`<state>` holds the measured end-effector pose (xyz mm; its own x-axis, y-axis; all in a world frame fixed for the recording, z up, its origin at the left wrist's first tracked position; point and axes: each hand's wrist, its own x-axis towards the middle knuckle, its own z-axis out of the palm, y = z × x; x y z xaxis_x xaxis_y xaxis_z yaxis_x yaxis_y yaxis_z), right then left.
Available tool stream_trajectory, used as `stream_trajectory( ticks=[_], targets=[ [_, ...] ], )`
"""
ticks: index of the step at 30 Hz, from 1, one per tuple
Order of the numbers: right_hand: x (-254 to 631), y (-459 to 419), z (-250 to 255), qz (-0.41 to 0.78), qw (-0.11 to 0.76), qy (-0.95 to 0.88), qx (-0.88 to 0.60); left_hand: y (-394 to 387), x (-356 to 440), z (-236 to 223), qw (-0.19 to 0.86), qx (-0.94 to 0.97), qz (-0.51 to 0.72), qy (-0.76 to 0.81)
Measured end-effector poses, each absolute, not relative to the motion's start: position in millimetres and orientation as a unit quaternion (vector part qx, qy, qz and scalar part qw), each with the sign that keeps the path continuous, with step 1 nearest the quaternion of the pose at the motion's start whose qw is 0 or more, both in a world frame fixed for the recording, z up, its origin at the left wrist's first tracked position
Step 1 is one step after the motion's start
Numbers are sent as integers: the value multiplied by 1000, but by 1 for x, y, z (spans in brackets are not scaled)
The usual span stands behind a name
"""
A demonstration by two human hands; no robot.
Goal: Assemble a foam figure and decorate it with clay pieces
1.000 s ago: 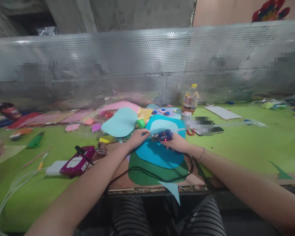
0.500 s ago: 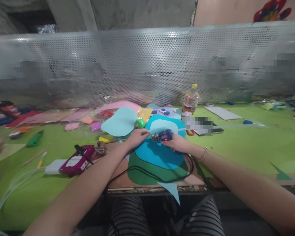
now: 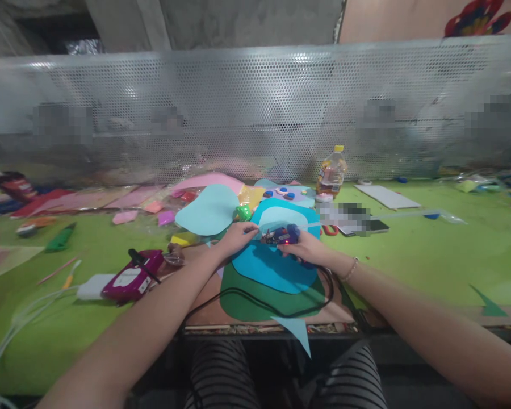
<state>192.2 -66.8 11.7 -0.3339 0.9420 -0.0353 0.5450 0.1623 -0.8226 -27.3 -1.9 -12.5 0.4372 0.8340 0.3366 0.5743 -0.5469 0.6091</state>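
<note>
Since half a second ago, the hands are barely moving over the bright blue rounded flat sheet (image 3: 272, 272). A blurry shape at the picture's edge, far left of that blue sheet, is showing less now.

The right hand (image 3: 305, 245) is wrapping its grip around a dark blue plastic glue gun (image 3: 288, 234) with a tiny red light. The gun is sitting over the blue sheet, pointing left. The left hand (image 3: 239, 234) is keeping its fingertips close together by the gun's tip; I can't tell if its grip is pinching anything.

A dark green rounded flat sheet (image 3: 241, 307) is peeking out below the blue sheet, nearly reaching the table's front edge. Below that, a pale blue pointy scrap (image 3: 298, 331) is hanging over the edge. A thin black cord (image 3: 333, 284) is curling around the blue sheet's lower right. Left of the blue sheet, a shiny purple box (image 3: 155, 261) is crowding the left arm. Right of it, the green table (image 3: 426, 267) is giving lots of room.
</note>
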Motion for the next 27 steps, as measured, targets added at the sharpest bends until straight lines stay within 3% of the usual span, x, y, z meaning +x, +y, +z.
stream_trajectory(
  ticks=[27],
  targets=[
    [193, -68, 6, 350, 229, -726, -547, 1, -31, -14, 205, 823, 322, 421]
  ],
)
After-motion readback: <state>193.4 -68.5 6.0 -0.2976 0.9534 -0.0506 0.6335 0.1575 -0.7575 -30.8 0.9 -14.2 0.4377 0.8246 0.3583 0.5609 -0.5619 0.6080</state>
